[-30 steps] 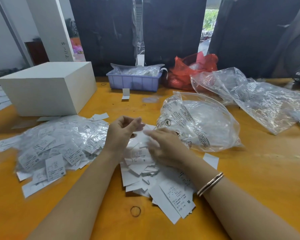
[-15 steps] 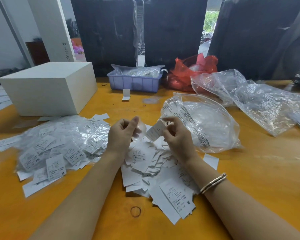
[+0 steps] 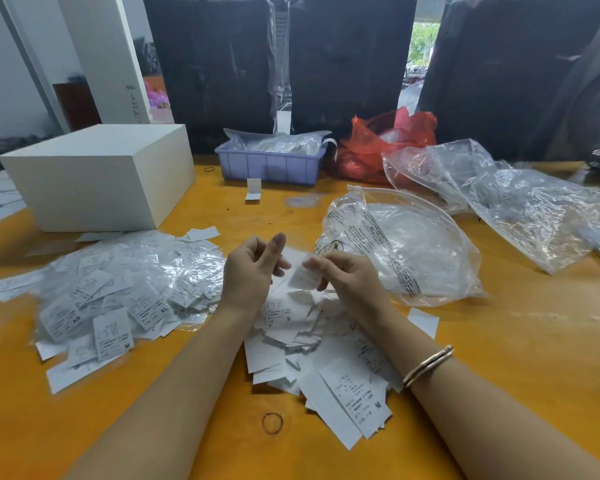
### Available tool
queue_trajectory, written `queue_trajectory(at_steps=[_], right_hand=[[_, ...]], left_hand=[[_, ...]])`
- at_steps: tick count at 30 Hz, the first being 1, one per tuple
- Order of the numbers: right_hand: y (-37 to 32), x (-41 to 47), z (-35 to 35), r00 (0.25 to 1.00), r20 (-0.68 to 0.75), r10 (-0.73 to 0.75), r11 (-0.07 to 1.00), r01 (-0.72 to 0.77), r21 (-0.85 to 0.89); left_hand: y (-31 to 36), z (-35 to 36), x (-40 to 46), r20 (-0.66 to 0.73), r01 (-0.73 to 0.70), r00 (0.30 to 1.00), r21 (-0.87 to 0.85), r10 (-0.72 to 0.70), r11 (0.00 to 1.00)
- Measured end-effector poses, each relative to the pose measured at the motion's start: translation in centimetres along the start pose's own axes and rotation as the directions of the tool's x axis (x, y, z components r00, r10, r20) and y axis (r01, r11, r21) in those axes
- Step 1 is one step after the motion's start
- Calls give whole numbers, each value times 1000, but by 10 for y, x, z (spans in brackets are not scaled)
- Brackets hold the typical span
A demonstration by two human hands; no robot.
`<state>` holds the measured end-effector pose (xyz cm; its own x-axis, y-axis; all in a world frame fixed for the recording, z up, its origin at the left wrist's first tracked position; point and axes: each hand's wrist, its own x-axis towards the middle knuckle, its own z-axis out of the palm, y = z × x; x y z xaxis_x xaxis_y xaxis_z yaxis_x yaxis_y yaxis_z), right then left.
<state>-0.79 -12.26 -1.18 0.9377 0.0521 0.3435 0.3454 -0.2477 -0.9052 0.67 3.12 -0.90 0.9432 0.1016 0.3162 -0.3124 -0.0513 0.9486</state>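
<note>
My left hand (image 3: 252, 271) is raised over a pile of loose white size labels (image 3: 329, 362) on the orange table (image 3: 499, 341). Its fingers are curled and its thumb points up, holding the edge of a small clear bag (image 3: 293, 258) that looks blurred. My right hand (image 3: 350, 282) pinches one white label (image 3: 303, 278) at that bag's mouth, just right of the left hand. To the left lies a heap of labels packed in small clear bags (image 3: 118, 289).
A large printed clear bag (image 3: 395, 247) lies just right of my hands, with crumpled clear plastic (image 3: 520, 202) beyond it. A white box (image 3: 97, 178) stands at back left, with a purple tray (image 3: 267, 164) and a red bag (image 3: 388, 143) behind. A rubber band (image 3: 272, 423) lies near the front.
My right hand rose from the loose pile with one label and brought it to the left hand. The label now sits lower and closer to the clear bag.
</note>
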Motion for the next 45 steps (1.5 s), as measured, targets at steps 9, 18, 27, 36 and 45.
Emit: queue_trajectory(at_steps=[9,18,27,36,45], right_hand=[[2,2,0,1000,-14,24,993,-22,118],[5,3,1,996,-44,-80,996,78,-48],[7,6,-10,962,-236,134,870,0,493],[-1,0,-7,987,-159,9,930,50,365],[-3,-2,-6,960,-281,-18,940,112,323]], left_hand=[[11,-6,0,412,386,868,-208,-278,899],[8,-5,-1,404,342,870,-81,-283,936],[3,-8,7,140,245,967,-259,-215,934],[-1,-9,10,90,236,971,-236,-220,943],[5,-7,7,227,314,940,-285,-254,906]])
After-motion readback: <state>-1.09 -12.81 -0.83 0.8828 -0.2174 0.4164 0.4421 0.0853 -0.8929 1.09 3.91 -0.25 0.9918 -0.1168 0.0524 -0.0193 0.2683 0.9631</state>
